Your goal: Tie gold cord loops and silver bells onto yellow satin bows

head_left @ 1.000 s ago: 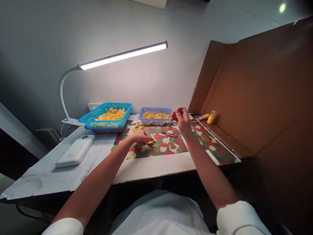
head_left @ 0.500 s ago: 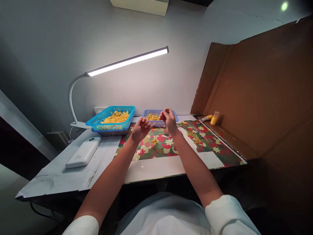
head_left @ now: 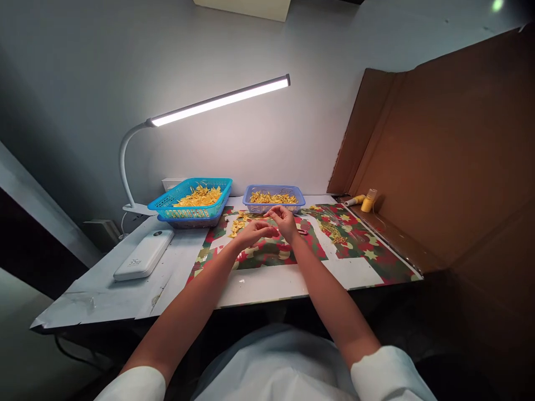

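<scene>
My left hand (head_left: 256, 231) is low over the patterned mat, its fingers bent together and pointing right. Close beside it my right hand (head_left: 285, 221) has thumb and fingers pinched just in front of the purple basket (head_left: 273, 207). Whatever either hand holds is too small to make out. Left of the hands lie yellow ribbon-like pieces (head_left: 237, 225). A small pair of dark-handled scissors or clippers (head_left: 302, 231) rests just right of my right wrist. Yellow pieces with dark strands (head_left: 273, 197) lie in the purple basket.
A blue basket (head_left: 163, 211) of yellow ribbon pieces stands back left, stacked on another. Near it are a white power bank (head_left: 144, 256) and a lit lamp (head_left: 221, 102). Gold cord (head_left: 333, 233) lies right on the mat (head_left: 276, 256). A yellow bottle (head_left: 368, 201) stands by the cardboard wall (head_left: 443, 161).
Both hands have come down and closer together; the left has moved right, uncovering the yellow pieces on the mat. The purple basket shows more fully. The view has shifted slightly.
</scene>
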Action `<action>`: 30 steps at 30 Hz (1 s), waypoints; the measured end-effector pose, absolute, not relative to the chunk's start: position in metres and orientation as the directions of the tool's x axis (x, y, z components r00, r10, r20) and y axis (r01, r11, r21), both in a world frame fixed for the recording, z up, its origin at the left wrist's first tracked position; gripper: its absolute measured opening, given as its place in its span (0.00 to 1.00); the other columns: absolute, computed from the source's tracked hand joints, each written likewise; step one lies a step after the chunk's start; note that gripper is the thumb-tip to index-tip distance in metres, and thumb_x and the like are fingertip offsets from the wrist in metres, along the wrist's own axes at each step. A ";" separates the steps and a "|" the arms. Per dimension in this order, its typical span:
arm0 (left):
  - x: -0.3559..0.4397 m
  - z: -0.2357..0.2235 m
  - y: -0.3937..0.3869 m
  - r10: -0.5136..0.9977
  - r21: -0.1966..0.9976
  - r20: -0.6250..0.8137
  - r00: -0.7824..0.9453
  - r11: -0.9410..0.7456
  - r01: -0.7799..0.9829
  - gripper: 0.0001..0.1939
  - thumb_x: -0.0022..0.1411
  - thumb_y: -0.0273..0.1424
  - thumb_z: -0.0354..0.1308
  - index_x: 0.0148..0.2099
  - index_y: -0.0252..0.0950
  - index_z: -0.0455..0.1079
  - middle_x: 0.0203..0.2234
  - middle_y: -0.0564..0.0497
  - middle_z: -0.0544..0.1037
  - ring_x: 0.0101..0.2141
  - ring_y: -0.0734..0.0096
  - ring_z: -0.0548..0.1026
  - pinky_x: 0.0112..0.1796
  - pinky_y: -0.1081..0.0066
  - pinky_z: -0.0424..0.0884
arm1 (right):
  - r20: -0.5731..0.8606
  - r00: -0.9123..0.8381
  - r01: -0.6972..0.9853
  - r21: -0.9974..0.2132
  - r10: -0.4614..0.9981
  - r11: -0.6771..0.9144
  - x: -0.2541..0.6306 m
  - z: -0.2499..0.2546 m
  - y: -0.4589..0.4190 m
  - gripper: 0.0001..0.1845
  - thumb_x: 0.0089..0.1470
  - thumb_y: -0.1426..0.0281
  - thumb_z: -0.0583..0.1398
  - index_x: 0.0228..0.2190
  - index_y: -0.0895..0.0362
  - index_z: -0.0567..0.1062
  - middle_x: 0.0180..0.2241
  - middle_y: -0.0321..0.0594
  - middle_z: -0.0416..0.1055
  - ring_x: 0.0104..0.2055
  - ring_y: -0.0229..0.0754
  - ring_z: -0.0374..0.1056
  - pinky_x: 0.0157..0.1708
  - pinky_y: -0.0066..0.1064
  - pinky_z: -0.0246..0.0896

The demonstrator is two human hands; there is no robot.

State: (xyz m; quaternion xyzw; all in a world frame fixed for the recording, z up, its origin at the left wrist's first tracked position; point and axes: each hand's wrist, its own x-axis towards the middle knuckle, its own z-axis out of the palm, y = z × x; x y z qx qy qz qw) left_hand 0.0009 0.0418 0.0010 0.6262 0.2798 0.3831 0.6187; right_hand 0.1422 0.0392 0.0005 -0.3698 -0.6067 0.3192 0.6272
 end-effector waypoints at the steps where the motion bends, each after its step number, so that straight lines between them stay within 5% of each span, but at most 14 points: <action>1: 0.002 0.000 0.041 0.819 0.991 0.120 0.561 -0.061 -0.123 0.11 0.46 0.35 0.68 0.27 0.31 0.77 0.26 0.45 0.81 0.32 0.61 0.79 0.41 0.63 0.74 | 0.520 0.082 0.082 -0.853 0.850 0.515 0.144 -0.003 0.043 0.10 0.49 0.61 0.60 0.26 0.55 0.71 0.27 0.38 0.74 0.32 0.41 0.70 0.34 0.33 0.65; 6: 0.004 -0.005 0.051 0.868 0.985 0.080 0.491 0.007 -0.173 0.17 0.59 0.41 0.59 0.29 0.31 0.73 0.27 0.47 0.80 0.33 0.66 0.79 0.43 0.62 0.73 | 0.544 0.197 0.268 -0.830 0.816 0.488 0.151 -0.014 0.050 0.08 0.51 0.65 0.59 0.26 0.56 0.75 0.30 0.40 0.74 0.36 0.43 0.68 0.38 0.37 0.64; 11: 0.000 -0.009 0.060 0.915 0.979 0.053 0.401 0.030 -0.200 0.14 0.66 0.38 0.55 0.43 0.31 0.71 0.36 0.49 0.77 0.35 0.69 0.76 0.38 0.63 0.74 | 0.645 0.101 0.439 -0.712 0.758 0.547 0.143 -0.013 0.037 0.04 0.47 0.71 0.63 0.22 0.54 0.78 0.34 0.38 0.72 0.43 0.44 0.64 0.49 0.39 0.57; 23: -0.006 -0.017 0.064 0.915 0.997 0.057 0.399 -0.031 -0.070 0.15 0.65 0.36 0.55 0.50 0.32 0.68 0.43 0.46 0.74 0.39 0.66 0.75 0.39 0.62 0.75 | 0.662 0.043 0.618 -0.607 0.749 0.501 0.138 -0.024 0.038 0.19 0.53 0.74 0.60 0.47 0.50 0.78 0.42 0.41 0.71 0.45 0.46 0.60 0.49 0.38 0.57; 30: -0.009 -0.016 0.058 0.863 0.990 0.088 0.497 -0.131 0.052 0.14 0.65 0.35 0.56 0.49 0.32 0.69 0.42 0.46 0.75 0.38 0.67 0.75 0.38 0.62 0.75 | 0.649 -0.065 0.623 -0.567 0.758 0.539 0.143 -0.016 0.033 0.11 0.50 0.76 0.63 0.32 0.49 0.83 0.38 0.39 0.72 0.44 0.46 0.61 0.47 0.38 0.55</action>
